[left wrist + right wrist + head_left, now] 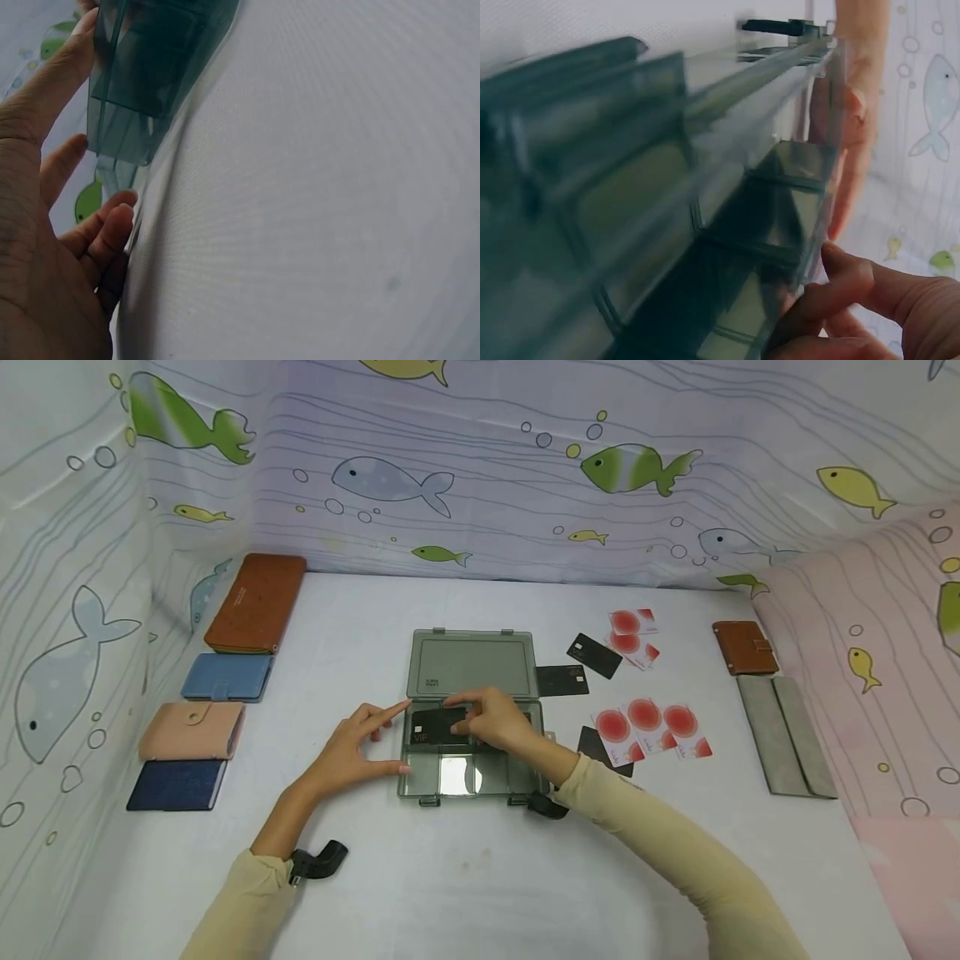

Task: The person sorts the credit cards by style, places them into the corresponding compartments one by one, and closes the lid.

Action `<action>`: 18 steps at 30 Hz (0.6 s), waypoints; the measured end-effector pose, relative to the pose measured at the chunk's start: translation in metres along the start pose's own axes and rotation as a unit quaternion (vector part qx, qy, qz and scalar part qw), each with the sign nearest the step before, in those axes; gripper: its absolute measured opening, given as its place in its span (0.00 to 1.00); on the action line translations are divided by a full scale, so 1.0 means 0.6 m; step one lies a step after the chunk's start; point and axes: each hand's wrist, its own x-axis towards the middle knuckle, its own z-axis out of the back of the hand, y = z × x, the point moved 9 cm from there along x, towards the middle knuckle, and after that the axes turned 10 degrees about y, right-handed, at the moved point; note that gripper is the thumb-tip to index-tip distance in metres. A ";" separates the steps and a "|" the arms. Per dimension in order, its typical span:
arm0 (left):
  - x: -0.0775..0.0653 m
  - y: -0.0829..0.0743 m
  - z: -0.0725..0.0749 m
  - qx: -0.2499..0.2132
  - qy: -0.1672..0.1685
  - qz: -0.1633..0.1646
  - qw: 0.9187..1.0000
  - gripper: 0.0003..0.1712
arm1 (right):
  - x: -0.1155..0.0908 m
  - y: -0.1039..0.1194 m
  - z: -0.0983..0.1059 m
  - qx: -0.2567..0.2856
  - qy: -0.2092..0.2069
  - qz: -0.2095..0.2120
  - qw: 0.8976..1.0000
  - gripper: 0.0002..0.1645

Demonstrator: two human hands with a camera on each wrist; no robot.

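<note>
A smoky translucent box (420, 787) with compartments stands at mid-table, its lid (472, 662) swung back. In its back left part lies a black card marked VIP (431, 727). My right hand (491, 720) reaches over the box, thumb at the card's right end and index finger stretched along the back rim. The right wrist view shows those fingers (847, 281) at the box edge. My left hand (347, 745) spans the box's left side, index fingertip at the back corner and thumb near the front; the left wrist view shows its lower fingers off the box.
Black cards (595, 656) and red-and-white cards (647, 714) lie right of the box. Several wallets and notebooks line the left edge, among them a brown wallet (255, 603). At right are a small brown wallet (745, 647) and a grey folding case (783, 735). Fish-print cloth (510, 527) hangs around the table.
</note>
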 end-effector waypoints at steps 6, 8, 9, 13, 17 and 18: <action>0.002 -0.001 0.000 0.002 0.000 0.001 1.000 0.55 | -0.024 0.006 0.017 0.002 0.030 0.003 1.000 0.28; 0.002 0.000 0.000 0.003 -0.001 0.001 1.000 0.56 | -0.033 0.005 0.028 0.010 0.034 0.006 0.999 0.27; 0.002 0.000 0.000 0.004 -0.002 0.000 1.000 0.56 | -0.037 0.002 0.036 0.013 0.033 0.008 0.999 0.27; 0.002 0.000 0.000 0.010 -0.007 -0.004 1.000 0.56 | -0.051 -0.012 0.071 0.035 0.035 0.032 0.998 0.25; 0.002 0.001 -0.001 0.014 -0.009 -0.007 1.000 0.56 | -0.066 -0.042 0.121 0.063 0.024 0.038 0.997 0.27; 0.003 0.001 -0.001 0.013 -0.010 -0.008 1.000 0.56 | -0.069 -0.051 0.136 0.065 0.016 0.037 0.997 0.27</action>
